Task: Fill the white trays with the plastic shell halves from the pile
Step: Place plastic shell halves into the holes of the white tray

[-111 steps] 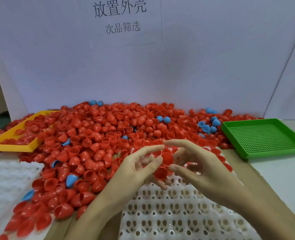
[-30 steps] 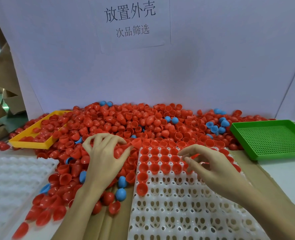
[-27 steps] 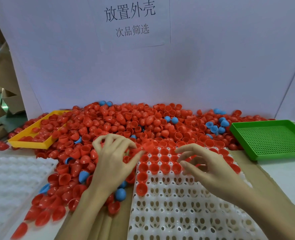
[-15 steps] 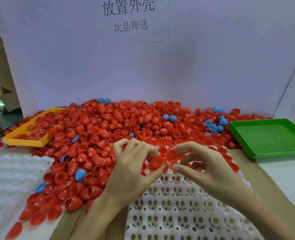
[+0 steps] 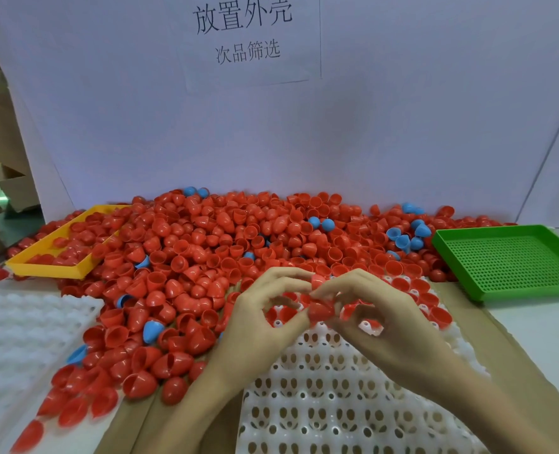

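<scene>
Pinched red shell halves point(image 5: 319, 310) between left hand point(image 5: 261, 326) and right hand point(image 5: 381, 317). Hovered directly above white tray point(image 5: 334, 404), empty sockets nearer the wrists.

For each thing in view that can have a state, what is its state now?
left hand: pinches a red shell
right hand: pinches the same shell
white tray: far rows hold shells, near pockets empty
green tray: empty
yellow tray: holds red shells
</scene>
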A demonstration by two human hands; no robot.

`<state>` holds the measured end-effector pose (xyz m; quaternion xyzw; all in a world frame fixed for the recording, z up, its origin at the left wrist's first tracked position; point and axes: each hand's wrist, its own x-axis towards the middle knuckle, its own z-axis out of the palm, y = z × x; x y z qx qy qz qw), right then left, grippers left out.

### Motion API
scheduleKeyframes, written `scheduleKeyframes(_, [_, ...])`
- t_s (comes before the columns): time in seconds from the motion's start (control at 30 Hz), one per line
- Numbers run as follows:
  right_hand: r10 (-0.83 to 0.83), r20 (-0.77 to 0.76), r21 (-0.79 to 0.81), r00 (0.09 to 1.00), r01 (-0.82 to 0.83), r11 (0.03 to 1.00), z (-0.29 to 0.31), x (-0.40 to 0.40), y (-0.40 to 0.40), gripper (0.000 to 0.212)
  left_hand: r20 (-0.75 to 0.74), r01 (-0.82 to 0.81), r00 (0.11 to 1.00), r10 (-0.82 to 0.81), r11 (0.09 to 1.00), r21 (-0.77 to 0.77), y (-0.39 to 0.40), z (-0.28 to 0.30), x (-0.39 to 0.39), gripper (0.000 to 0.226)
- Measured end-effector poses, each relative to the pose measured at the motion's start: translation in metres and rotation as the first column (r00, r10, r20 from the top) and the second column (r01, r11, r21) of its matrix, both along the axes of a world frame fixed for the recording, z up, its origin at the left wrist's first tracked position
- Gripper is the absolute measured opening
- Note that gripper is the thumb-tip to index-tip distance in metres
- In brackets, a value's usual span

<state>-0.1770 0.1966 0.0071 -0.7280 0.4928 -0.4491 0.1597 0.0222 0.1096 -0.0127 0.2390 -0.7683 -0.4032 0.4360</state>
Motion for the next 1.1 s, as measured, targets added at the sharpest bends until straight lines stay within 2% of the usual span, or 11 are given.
scheduleKeyframes(0.07, [-0.007, -0.035, -0.019, 0.999, 0.006, 1.000, 0.001, -0.001, 0.000, 0.046, -0.086, 0.040, 0.996, -0.026, 0.986, 0.161, -0.002, 0.000, 0.000, 0.019])
scheduleKeyframes(0.13, [-0.004, 0.006, -0.028, 1.000, 0.004, 1.000, 0.002, -0.001, 0.000, 0.046, -0.134, 0.089, 0.989, -0.054, 0.958, 0.272, -0.004, 0.002, 0.001, 0.021])
scheduleKeyframes(0.3, [-0.066, 0.103, -0.048, 0.992, 0.071, 0.996, 0.004, 0.000, 0.000, 0.038, -0.158, 0.192, 0.978, -0.139, 0.893, 0.407, -0.007, 0.004, 0.004, 0.025])
scheduleKeyframes(0.43, [-0.082, 0.051, 0.025, 0.995, 0.080, 0.996, 0.003, 0.002, 0.000, 0.045, -0.162, 0.216, 0.973, -0.165, 0.900, 0.379, -0.006, 0.005, 0.004, 0.022])
scheduleKeyframes(0.53, [-0.137, 0.025, 0.006, 0.990, 0.137, 0.991, 0.006, 0.001, 0.000, 0.031, -0.153, 0.236, 0.970, -0.190, 0.889, 0.392, -0.004, 0.007, 0.004, 0.022])
scheduleKeyframes(0.63, [-0.193, 0.020, 0.058, 0.981, 0.192, 0.980, 0.007, -0.001, 0.001, 0.020, -0.161, 0.227, 0.971, -0.176, 0.885, 0.405, -0.002, 0.009, 0.002, 0.023])
scheduleKeyframes(0.7, [-0.207, 0.042, 0.128, 0.977, 0.200, 0.971, 0.007, -0.001, 0.002, 0.019, -0.199, 0.208, 0.970, -0.140, 0.900, 0.382, -0.001, 0.010, 0.002, 0.027])
scheduleKeyframes(0.73, [-0.207, 0.047, 0.164, 0.977, 0.197, 0.967, 0.007, -0.001, 0.002, 0.025, -0.202, 0.191, 0.971, -0.125, 0.916, 0.353, -0.002, 0.010, 0.002, 0.030])
scheduleKeyframes(0.87, [-0.179, 0.118, 0.335, 0.977, 0.130, 0.933, 0.011, 0.001, 0.003, 0.047, -0.137, 0.120, 0.986, -0.093, 0.972, 0.203, -0.002, 0.006, 0.002, 0.034])
scheduleKeyframes(1.0, [-0.122, 0.266, 0.397, 0.956, 0.007, 0.918, 0.017, 0.005, 0.005, 0.047, -0.147, 0.064, 0.988, -0.043, 0.989, 0.136, 0.001, 0.003, -0.001, 0.027])
scheduleKeyframes(1.1, [-0.079, 0.298, 0.440, 0.951, -0.063, 0.896, 0.018, 0.006, 0.006, 0.045, -0.187, 0.030, 0.982, -0.009, 0.993, 0.111, 0.000, 0.002, -0.001, 0.016])
